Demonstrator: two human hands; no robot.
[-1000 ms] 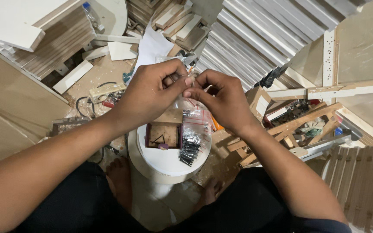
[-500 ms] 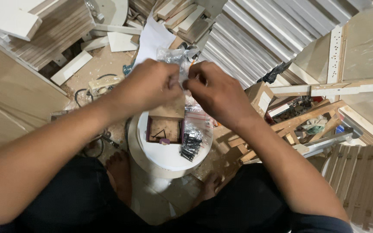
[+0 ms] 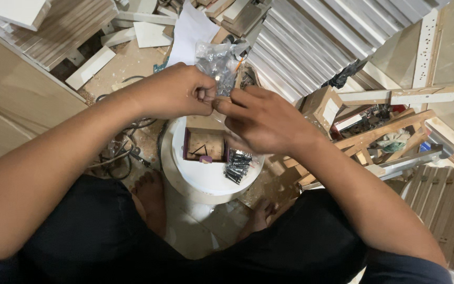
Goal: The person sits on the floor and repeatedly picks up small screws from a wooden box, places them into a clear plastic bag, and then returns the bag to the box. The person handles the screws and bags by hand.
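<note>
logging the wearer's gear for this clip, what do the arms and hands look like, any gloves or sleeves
Both arms are bare from the frame edge to the wrist, with no sleeves in view. The left hand and right hand wear no gloves. No watch, ring or band shows on either. Dark trousers cover the legs, and the feet are bare.

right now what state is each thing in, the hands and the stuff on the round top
left hand: closed, pinching the clear plastic bag
right hand: fingers pinching at the same spot
clear plastic bag: crumpled, held up, small parts inside
small box: open, lying on the white round top
dark screws: bundled, lying beside the box
</note>
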